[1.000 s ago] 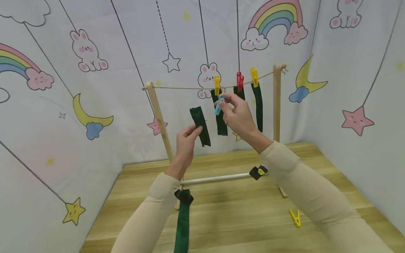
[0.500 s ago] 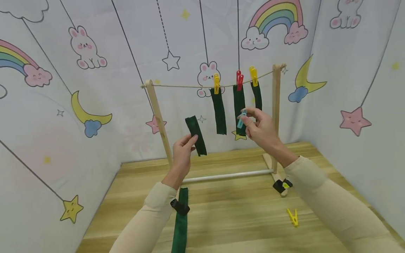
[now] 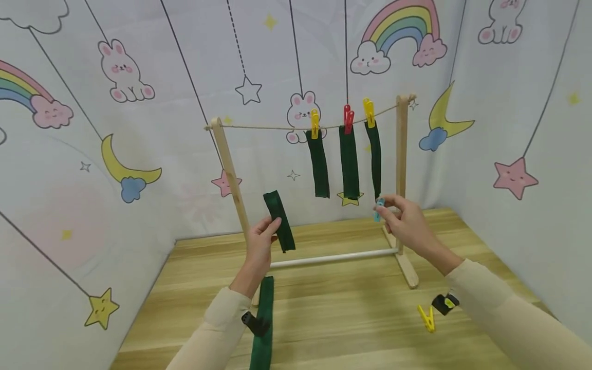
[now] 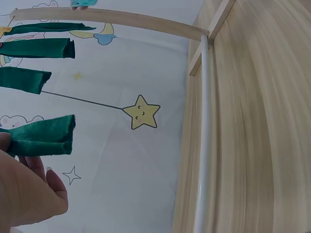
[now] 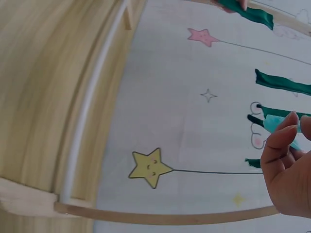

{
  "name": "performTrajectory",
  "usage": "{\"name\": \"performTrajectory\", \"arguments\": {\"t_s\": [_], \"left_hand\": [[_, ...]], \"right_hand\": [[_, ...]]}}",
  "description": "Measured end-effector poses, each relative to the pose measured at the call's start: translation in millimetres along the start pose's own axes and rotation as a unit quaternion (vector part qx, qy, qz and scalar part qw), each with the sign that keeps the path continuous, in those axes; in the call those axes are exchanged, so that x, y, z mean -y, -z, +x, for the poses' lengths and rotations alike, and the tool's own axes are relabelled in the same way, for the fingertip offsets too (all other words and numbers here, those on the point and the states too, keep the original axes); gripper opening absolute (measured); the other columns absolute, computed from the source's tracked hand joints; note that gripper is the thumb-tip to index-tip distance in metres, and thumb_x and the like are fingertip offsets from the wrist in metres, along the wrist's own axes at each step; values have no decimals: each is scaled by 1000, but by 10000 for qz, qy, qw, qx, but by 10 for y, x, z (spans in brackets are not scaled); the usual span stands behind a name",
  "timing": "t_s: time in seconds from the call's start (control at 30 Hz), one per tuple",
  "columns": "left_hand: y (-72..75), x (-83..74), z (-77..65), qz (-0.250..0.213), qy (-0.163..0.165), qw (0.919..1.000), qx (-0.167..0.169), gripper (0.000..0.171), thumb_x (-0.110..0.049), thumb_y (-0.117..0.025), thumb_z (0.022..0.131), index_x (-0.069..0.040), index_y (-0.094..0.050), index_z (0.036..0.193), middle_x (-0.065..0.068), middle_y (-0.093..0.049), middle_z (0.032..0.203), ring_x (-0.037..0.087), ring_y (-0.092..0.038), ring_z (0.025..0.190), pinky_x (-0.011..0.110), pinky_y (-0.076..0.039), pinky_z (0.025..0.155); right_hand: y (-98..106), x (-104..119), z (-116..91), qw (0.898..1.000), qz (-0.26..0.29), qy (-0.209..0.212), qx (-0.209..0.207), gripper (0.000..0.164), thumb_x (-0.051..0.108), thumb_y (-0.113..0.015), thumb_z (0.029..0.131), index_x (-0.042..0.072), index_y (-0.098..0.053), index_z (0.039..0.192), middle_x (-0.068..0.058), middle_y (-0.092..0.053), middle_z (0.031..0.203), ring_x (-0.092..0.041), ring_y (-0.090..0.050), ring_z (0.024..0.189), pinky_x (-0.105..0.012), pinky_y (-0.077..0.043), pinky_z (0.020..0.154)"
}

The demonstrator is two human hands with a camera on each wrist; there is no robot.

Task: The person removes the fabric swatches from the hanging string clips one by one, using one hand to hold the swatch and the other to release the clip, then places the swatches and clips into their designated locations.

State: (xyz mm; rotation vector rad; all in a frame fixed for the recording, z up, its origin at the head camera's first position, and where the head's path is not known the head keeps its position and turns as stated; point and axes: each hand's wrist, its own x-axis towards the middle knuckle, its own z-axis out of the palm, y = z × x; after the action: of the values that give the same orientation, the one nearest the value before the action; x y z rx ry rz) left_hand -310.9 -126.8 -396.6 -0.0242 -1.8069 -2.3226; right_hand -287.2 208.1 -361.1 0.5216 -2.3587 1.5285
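Note:
My left hand [image 3: 261, 244] pinches a short dark green fabric strip [image 3: 280, 221] between thumb and fingers, below the string line [image 3: 263, 127] on the left. In the left wrist view the strip's free end [image 4: 46, 138] sticks out past the fingers. A light blue clothespin [image 3: 378, 211] is pinched in the fingertips of my right hand [image 3: 409, 224], near the lower end of the rightmost hanging strip [image 3: 375, 154]. Two more green strips hang beside it, the middle strip [image 3: 349, 167] under a red clothespin [image 3: 348, 119], the left strip [image 3: 319, 169] under a yellow clothespin [image 3: 315, 125].
Wooden posts [image 3: 401, 169] hold the string, with a white crossbar [image 3: 333, 258] low between them. On the wooden table [image 3: 342, 318] lie a loose yellow clothespin [image 3: 427, 319] and a long green strip [image 3: 263, 318], partly behind the left wrist camera. A printed backdrop [image 3: 185, 92] stands behind.
My right hand has moved right and down, away from the left hanging strip, with the blue clothespin. My left hand has lowered its green strip, shifting slightly left.

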Motion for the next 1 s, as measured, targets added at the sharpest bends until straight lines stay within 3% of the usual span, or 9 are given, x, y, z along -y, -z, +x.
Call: {"name": "performTrajectory", "arguments": {"t_s": [0.2, 0.37, 0.53, 0.67, 0.83, 1.0], "left_hand": [[146, 158, -109, 144, 148, 9998, -62, 27, -14, -68, 97, 7, -69, 113, -2, -62, 95, 9, -59, 80, 25, -47, 77], [229, 311, -204, 62, 334, 9994, 2, 18, -16, -69, 96, 1, -73, 102, -2, -63, 88, 10, -58, 73, 26, -48, 73], [304, 484, -307, 185, 628, 9978, 54, 14, -17, -70, 95, -4, -73, 98, -3, -57, 80, 11, -50, 70, 25, -45, 70], [368, 578, -376, 260, 753, 9966, 200, 18, -17, -70, 96, 0, -72, 101, -3, -57, 76, 10, -49, 71, 23, -45, 69], [437, 638, -448, 295, 841, 9954, 338, 21, -15, -67, 98, 4, -70, 107, -2, -60, 82, 9, -51, 72, 23, -47, 68], [530, 716, -501, 731, 1029, 9907, 515, 30, -18, -65, 99, 7, -66, 115, -1, -62, 88, 9, -56, 75, 25, -50, 70]], "right_hand": [[84, -248, -299, 9977, -432, -464, 225, 43, 26, -53, 106, -9, -51, 132, -20, -57, 112, -16, -56, 61, -27, -44, 51], [155, -469, -543, 9938, -862, -657, 262, 49, 31, -55, 105, -11, -53, 131, -20, -61, 112, -16, -61, 65, -29, -51, 58], [244, -646, -778, 9873, -1285, -919, 187, 49, 32, -59, 103, -11, -60, 124, -15, -68, 102, -17, -64, 69, -29, -50, 54], [328, -735, -919, 9822, -1520, -1080, 234, 49, 32, -61, 102, -13, -62, 121, -13, -70, 96, -23, -66, 74, -30, -54, 59], [417, -852, -1047, 9758, -1594, -1356, 632, 56, 34, -60, 102, -18, -59, 121, -14, -71, 96, -24, -66, 75, -31, -55, 63], [449, -994, -1209, 9684, -1546, -1752, 871, 54, 32, -61, 101, -20, -60, 116, -8, -70, 85, -21, -66, 70, -29, -54, 61]]}}
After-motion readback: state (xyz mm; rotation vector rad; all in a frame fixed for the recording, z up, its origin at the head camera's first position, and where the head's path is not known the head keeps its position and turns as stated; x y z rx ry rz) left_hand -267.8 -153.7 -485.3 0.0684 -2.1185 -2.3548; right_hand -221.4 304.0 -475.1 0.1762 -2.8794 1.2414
